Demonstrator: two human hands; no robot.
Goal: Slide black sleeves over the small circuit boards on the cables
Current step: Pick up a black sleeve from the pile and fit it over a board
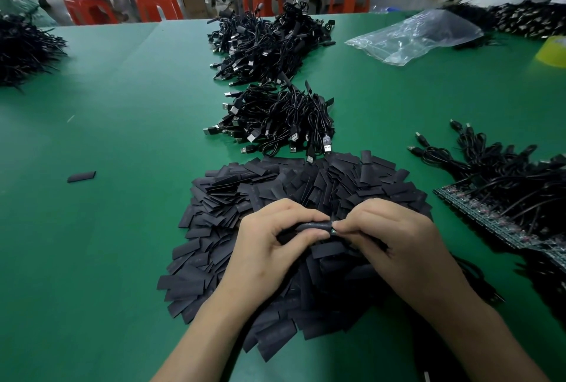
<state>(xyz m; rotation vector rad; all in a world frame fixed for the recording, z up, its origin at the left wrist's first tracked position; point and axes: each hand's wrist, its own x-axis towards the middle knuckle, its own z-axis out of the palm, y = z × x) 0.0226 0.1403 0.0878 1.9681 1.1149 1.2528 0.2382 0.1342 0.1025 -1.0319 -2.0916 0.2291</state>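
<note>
The black sleeve [315,225] is showing as a short, flattened, matte tube. It is lying crosswise between the two hands, just above the wide heap of loose sleeves [232,197] that is covering the middle of the green bench [122,136]. At its right end a sliver of green circuit board [332,231] is peeking out.

The left hand [272,240] is curling its fingers [301,213] over the sleeve's left part and gripping it, with the thumb tucked below. The right hand [392,234] is pinching the circuit board end between thumb and fingertips, right at the sleeve's mouth, so the two hands are almost meeting there. How far the board is sitting inside the sleeve cannot be told.

Beyond the heap, two piles of black USB cables [275,118] are lying in a line. To the right, a bundle of cables is running to a strip of boards [490,219]. One stray sleeve [81,177] is lying well apart on the left.
</note>
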